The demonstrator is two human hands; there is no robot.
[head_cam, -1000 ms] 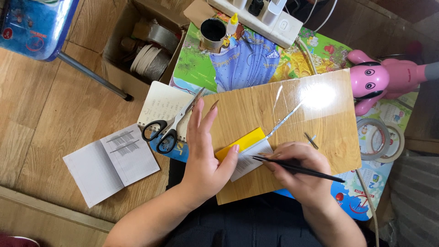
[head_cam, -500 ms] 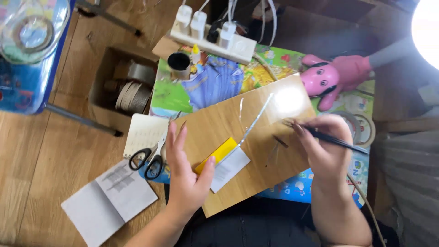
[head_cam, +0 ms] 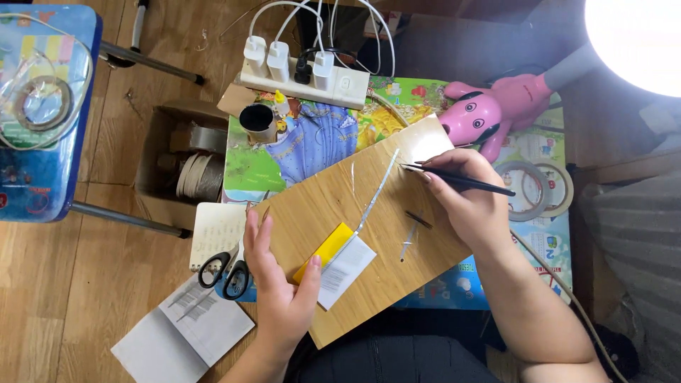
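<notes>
My left hand (head_cam: 275,284) lies flat on a wooden board (head_cam: 369,206), its thumb pressing a yellow card (head_cam: 324,250) that sits beside a white printed slip (head_cam: 345,269). A long thin silvery strip (head_cam: 376,193) runs up the board from the cards. My right hand (head_cam: 464,195) holds black tweezers (head_cam: 461,179) with the tips close to the strip's upper end. A small dark piece (head_cam: 418,219) and a short clear strip (head_cam: 408,242) lie on the board below my right hand.
Black-handled scissors (head_cam: 223,269) rest on a notebook (head_cam: 216,227) left of the board; an open booklet (head_cam: 184,333) is on the floor. A pink toy dog (head_cam: 489,106), tape rolls (head_cam: 539,188), a power strip (head_cam: 305,74), a dark cup (head_cam: 259,122) and a cardboard box (head_cam: 188,163) surround the small colourful table.
My right hand with the tweezers has gone from the white slip up to the far end of the strip. The view has tilted farther out. My left hand stays on the yellow card.
</notes>
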